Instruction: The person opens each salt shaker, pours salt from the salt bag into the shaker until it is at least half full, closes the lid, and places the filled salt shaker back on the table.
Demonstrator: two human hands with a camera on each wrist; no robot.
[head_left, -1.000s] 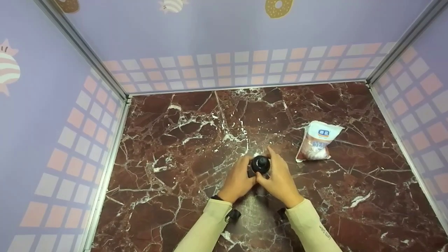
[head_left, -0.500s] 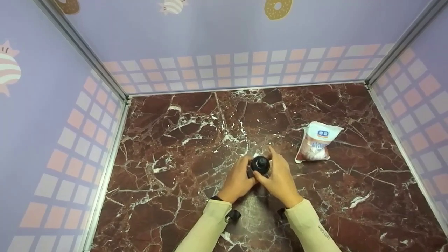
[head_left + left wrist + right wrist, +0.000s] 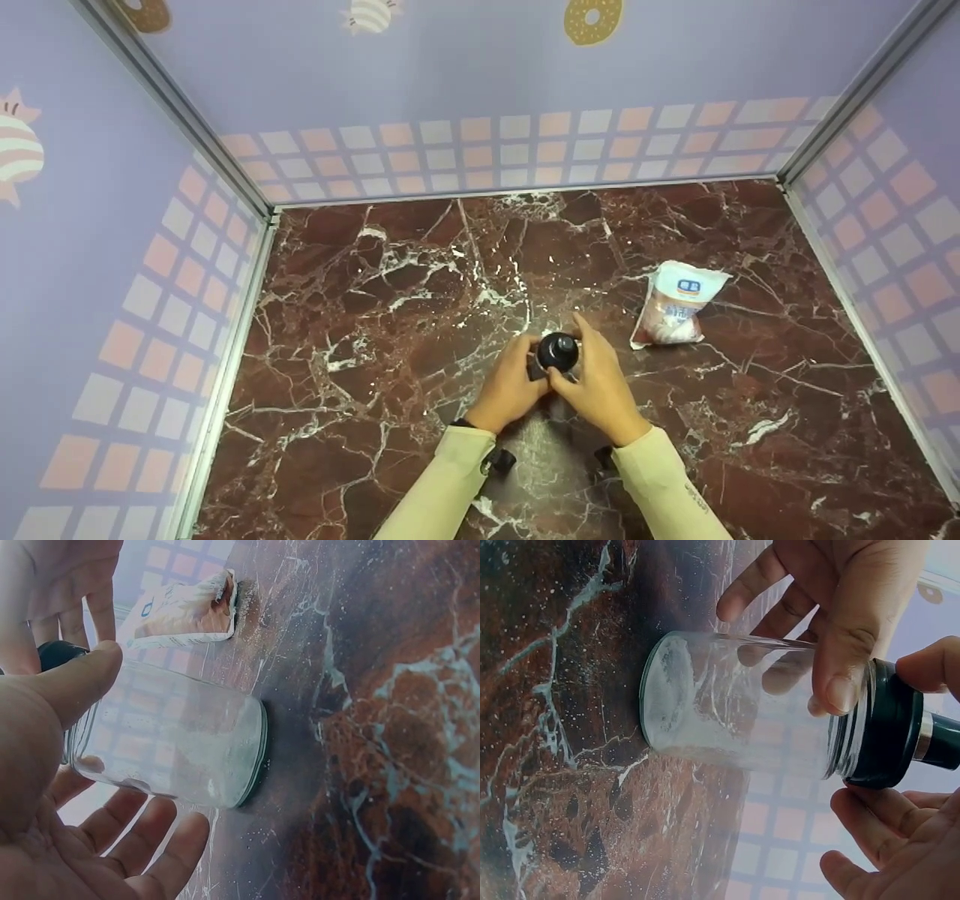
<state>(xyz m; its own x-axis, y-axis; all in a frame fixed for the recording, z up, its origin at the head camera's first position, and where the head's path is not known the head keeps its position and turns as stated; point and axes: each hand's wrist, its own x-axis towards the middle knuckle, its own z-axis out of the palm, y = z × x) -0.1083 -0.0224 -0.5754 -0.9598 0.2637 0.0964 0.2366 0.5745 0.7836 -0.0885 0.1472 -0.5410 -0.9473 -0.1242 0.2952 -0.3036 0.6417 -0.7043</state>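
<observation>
A clear glass jar [image 3: 727, 705] stands upright on the marble tabletop, some white grains at its bottom. On its mouth sits a black lid [image 3: 558, 354] with a narrower black top piece. The left hand [image 3: 510, 386] holds the glass body just under the lid, thumb on one side and fingers on the other. With thumb and fingers, the right hand [image 3: 600, 386] grips the lid. From the head, the lid and hands hide most of the glass; both wrist views show it.
A white and brown salt bag [image 3: 679, 304] lies to the right of the hands. White grains [image 3: 487, 296] are scattered over the dark red marble tabletop [image 3: 360, 465]. Purple panels [image 3: 480, 75] with pink and white squares border it at the back and both sides.
The top piece of the lid sits very slightly further right. Both hands stay at the jar, and the head view has shifted a little.
</observation>
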